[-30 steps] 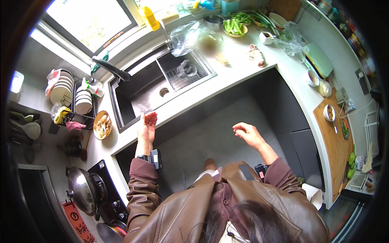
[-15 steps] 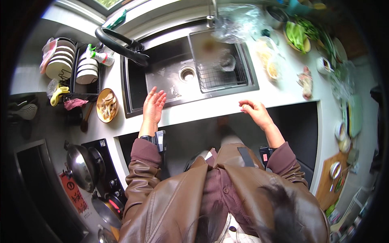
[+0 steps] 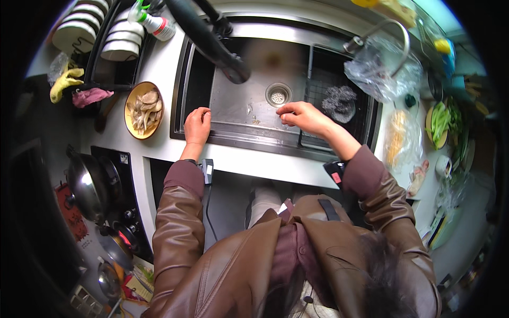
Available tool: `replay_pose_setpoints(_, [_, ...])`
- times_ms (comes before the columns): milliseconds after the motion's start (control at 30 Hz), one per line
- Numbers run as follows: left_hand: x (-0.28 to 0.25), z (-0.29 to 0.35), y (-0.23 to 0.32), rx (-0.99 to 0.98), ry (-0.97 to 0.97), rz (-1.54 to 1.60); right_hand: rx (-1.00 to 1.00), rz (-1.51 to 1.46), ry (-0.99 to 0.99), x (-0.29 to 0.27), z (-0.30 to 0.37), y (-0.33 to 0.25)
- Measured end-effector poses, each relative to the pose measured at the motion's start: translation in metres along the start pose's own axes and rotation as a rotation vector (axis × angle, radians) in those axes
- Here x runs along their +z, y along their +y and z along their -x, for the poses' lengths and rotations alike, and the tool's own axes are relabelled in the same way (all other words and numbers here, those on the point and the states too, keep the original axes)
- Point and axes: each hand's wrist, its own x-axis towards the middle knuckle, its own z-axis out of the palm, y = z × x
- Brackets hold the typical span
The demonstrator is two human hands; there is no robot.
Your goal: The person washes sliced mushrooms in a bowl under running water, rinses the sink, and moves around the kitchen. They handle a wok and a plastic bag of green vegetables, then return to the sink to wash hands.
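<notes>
- My right hand [image 3: 310,120] hung over the sink [image 3: 249,137], its fingers half bent and the tips a little apart, nothing visible in them.
- My left hand [image 3: 197,128] was at the sink's near edge, towards its left corner, fingers curled over; I couldn't tell whether they pressed together or touched the rim.
- The sink lay right in front of me, with one round drain [image 3: 279,95] and a few small wet scraps on its bottom.
- One black wire basket [image 3: 316,66] took up its right side, holding one crumpled mesh-like clump [image 3: 339,104].
- One yellowish bowl [image 3: 131,127], left of the sink, held pale mushroom pieces [image 3: 144,110], too overlapped to count.
- A second bowl [image 3: 430,127], far right, held green stalks [image 3: 439,119].
- One clear bag [image 3: 396,139] held something pale yellow.
- Two stacks of white bowls [image 3: 123,46] stood in one dark rack [image 3: 97,59].
</notes>
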Motion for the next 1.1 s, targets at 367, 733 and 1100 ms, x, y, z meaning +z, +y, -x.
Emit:
replay_pose_setpoints(367, [-0.003, -0.003, 0.011, -0.048, 0.043, -0.139, 0.377, 0.177, 0.42, 0.007, -0.184, 0.069])
replay_pose_setpoints(733, [-0.004, -0.005, 0.006, -0.013, 0.102, -0.102, 0.095, 0.876, 0.428, 0.076, -0.246, 0.115])
replay_pose_setpoints(1100, [-0.007, -0.004, 0.003, -0.019, 0.11, -0.079, -0.204, 0.873, -0.415, 0.106, -0.225, 0.078])
